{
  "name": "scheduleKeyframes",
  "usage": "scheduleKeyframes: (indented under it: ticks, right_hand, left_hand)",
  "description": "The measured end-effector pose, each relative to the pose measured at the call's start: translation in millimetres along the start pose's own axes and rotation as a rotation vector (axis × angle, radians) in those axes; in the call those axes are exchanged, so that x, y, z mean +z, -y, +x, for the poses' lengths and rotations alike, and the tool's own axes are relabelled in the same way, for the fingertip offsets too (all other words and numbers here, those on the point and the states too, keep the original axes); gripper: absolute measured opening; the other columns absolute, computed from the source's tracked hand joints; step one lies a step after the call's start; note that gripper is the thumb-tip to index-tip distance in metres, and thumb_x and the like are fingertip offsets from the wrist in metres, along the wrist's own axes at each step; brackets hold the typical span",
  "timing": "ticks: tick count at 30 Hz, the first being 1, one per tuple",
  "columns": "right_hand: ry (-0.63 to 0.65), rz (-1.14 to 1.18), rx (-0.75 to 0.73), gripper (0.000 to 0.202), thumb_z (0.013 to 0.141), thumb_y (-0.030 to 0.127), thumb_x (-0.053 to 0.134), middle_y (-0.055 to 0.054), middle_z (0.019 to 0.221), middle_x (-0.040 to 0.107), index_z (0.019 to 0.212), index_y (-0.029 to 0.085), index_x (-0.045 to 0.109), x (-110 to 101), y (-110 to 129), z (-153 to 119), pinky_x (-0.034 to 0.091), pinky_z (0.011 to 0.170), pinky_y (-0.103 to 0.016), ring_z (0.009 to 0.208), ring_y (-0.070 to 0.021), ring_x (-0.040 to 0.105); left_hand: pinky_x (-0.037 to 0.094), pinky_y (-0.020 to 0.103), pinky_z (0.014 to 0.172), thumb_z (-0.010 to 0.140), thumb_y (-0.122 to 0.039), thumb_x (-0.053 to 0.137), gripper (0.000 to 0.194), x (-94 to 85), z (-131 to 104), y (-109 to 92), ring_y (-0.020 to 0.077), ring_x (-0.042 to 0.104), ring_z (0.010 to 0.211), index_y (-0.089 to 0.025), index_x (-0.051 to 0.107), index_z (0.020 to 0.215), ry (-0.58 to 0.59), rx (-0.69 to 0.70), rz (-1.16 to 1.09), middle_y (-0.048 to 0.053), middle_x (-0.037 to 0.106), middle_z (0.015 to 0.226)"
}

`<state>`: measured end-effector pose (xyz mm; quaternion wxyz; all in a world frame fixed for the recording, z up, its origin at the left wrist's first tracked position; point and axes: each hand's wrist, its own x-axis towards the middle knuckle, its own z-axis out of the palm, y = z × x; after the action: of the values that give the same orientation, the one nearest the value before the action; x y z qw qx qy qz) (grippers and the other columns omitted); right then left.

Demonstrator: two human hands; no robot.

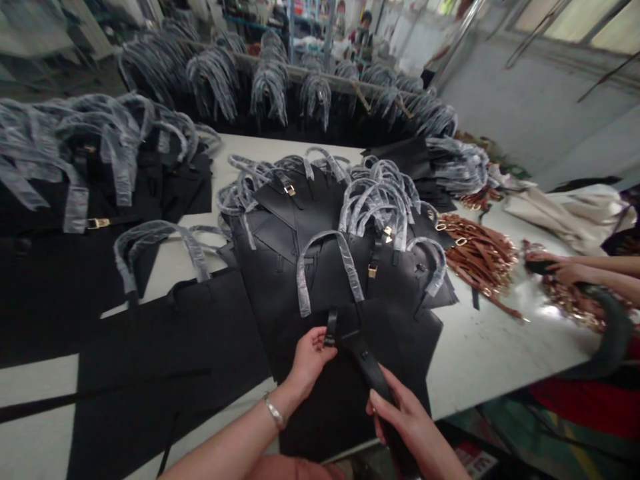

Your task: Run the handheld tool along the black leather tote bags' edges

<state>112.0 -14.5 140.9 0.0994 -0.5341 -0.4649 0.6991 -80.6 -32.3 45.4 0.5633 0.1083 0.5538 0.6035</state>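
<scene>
A black leather bag panel (300, 413) lies at the table's near edge, with a plastic-wrapped handle (345, 263) arching up at its top. My left hand (309, 363) is closed, its fingers pinching a short narrow black leather strap (331, 323) above the panel. Just to the right, my right hand (407, 423) is wrapped round a long black piece (373, 370). That piece is broad and smooth, with a small shiny spot near its upper end, which lies close to the strap. Its lower part is partly hidden by my hand, and I cannot tell its exact kind.
More black bag panels (175, 333) with wrapped handles cover the table at left and ahead. Brown straps (483, 257) with gold clasps lie at right, near a co-worker's hands (570, 270). Behind, wrapped handles (270, 83) hang along a rail.
</scene>
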Motion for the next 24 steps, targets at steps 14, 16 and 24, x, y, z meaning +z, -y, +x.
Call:
scheduleKeyframes:
  ticks: [14, 16, 24]
  right_hand:
    - [0.031, 0.056, -0.005, 0.084, 0.079, 0.052, 0.069, 0.001, 0.072, 0.064, 0.148, 0.019, 0.035, 20, 6, 5, 0.041, 0.045, -0.023, 0.047, -0.0104, 0.054]
    - [0.029, 0.044, -0.008, 0.087, 0.078, 0.053, 0.07, 0.002, 0.071, 0.063, 0.148, 0.017, 0.035, 22, 1, 6, 0.04, 0.044, -0.023, 0.045, -0.0099, 0.053]
    - [-0.327, 0.077, -0.119, 0.085, 0.079, 0.059, 0.068, 0.0, 0.074, 0.064, 0.146, 0.018, 0.037, -5, -6, 21, 0.042, 0.044, -0.024, 0.047, -0.011, 0.054]
  left_hand:
    - [0.052, 0.034, 0.083, 0.067, -0.024, 0.076, 0.035, 6.4, -1, -1, 0.0248, 0.067, 0.09, -0.016, 0.072, 0.101, 0.166, 0.115, 0.144, 0.008, 0.073, 0.096]
    - [0.052, 0.035, 0.083, 0.068, -0.022, 0.072, 0.031, 7.2, -1, 3, 0.026, 0.067, 0.091, -0.015, 0.072, 0.098, 0.198, 0.11, 0.172, 0.008, 0.073, 0.095]
    - [0.036, 0.047, 0.11, 0.076, -0.012, 0.057, 0.053, 18.9, 16, -12, 0.0298, 0.049, 0.126, -0.017, 0.054, 0.13, -0.022, 0.562, 0.741, 0.014, 0.053, 0.134]
